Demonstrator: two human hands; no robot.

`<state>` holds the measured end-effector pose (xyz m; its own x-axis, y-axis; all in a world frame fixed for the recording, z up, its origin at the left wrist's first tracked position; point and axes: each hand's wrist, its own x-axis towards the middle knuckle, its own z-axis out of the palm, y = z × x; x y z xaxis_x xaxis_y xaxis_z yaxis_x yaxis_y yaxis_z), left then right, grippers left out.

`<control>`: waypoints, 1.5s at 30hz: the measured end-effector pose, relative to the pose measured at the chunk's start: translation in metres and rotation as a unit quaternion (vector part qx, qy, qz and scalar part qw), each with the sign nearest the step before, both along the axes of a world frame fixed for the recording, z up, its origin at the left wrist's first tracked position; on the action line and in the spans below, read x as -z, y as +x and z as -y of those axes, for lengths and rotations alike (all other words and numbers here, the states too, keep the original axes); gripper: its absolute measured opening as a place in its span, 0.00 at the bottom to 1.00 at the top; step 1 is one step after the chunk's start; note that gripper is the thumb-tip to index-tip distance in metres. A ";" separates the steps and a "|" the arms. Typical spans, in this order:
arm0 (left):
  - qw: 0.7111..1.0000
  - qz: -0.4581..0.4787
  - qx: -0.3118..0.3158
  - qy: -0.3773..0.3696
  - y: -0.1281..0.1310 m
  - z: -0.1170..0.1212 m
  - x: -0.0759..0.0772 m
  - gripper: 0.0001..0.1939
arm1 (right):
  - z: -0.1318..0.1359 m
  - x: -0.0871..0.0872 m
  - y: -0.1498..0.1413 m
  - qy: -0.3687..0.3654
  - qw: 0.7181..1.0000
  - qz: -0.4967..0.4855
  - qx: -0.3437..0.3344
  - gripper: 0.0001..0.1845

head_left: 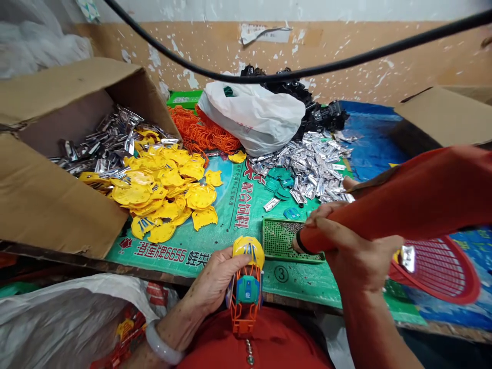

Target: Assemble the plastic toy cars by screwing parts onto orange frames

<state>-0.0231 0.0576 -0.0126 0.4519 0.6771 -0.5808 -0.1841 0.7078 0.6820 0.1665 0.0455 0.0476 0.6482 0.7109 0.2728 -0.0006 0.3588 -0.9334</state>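
Left hand (217, 281) gripping orange plastic frame (243, 320)

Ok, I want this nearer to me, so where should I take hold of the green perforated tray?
Take the green perforated tray by its left rim, coming from the left. That raised edge is free to pinch, while your right hand and the orange tool sit over the right half. Keep it level: small metal pieces lie on top.

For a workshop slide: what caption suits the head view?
Head view: the left hand holds a yellow-and-orange plastic assembly while the right hand grips an orange-red cylindrical tool.
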 end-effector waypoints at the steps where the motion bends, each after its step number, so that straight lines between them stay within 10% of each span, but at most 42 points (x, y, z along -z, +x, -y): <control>1: 1.000 -0.003 0.000 0.001 0.000 0.000 0.000 0.14 | 0.000 -0.005 0.000 0.007 1.000 -0.014 -0.011 0.13; 7: 1.000 -0.004 -0.007 0.000 0.001 -0.001 0.002 0.12 | 0.006 -0.025 -0.016 0.036 0.989 -0.072 -0.124 0.31; 12: 1.000 0.007 -0.008 -0.009 0.003 -0.003 0.002 0.13 | 0.008 -0.018 -0.030 0.025 0.983 -0.060 -0.172 0.24; 36: 0.999 0.007 -0.036 -0.030 0.004 -0.003 0.003 0.16 | 0.005 -0.004 -0.041 0.008 0.982 0.056 -0.179 0.06; 45: 0.999 0.008 -0.049 -0.012 0.002 -0.002 0.006 0.13 | 0.006 -0.001 -0.049 0.002 0.983 0.085 -0.164 0.17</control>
